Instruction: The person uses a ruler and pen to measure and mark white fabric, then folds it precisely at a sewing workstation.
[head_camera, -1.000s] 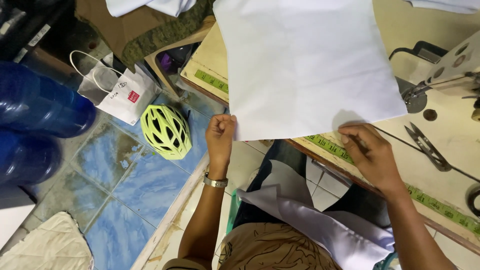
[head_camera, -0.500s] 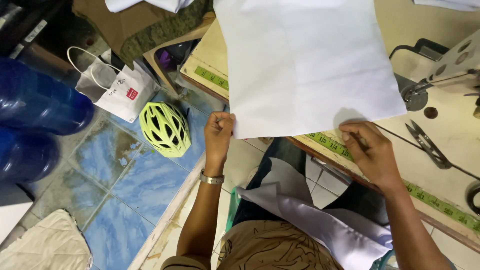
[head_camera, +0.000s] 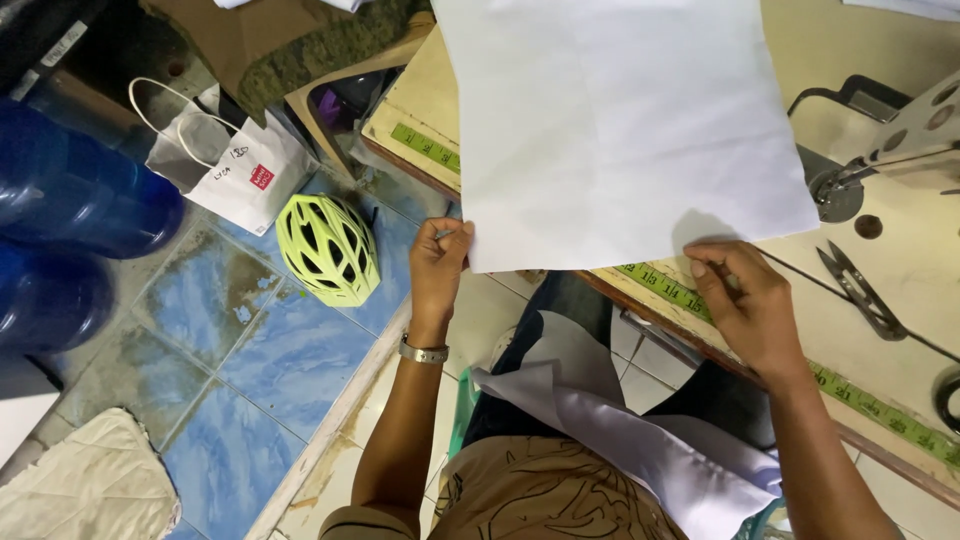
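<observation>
A large white fabric panel (head_camera: 620, 120) lies spread over the worktop (head_camera: 880, 290) in the upper centre of the frame, its near edge overhanging toward the person. The left hand (head_camera: 438, 262) pinches the panel's lower left corner, fingers closed on the cloth, keeping that edge taut. The right hand (head_camera: 745, 300) presses the lower right corner flat by the green measuring tape (head_camera: 660, 285), fingers together, so the edge sits along it. Thread snips (head_camera: 858, 290) lie at right; a yellow-green bicycle helmet (head_camera: 328, 248) rests on the floor.
</observation>
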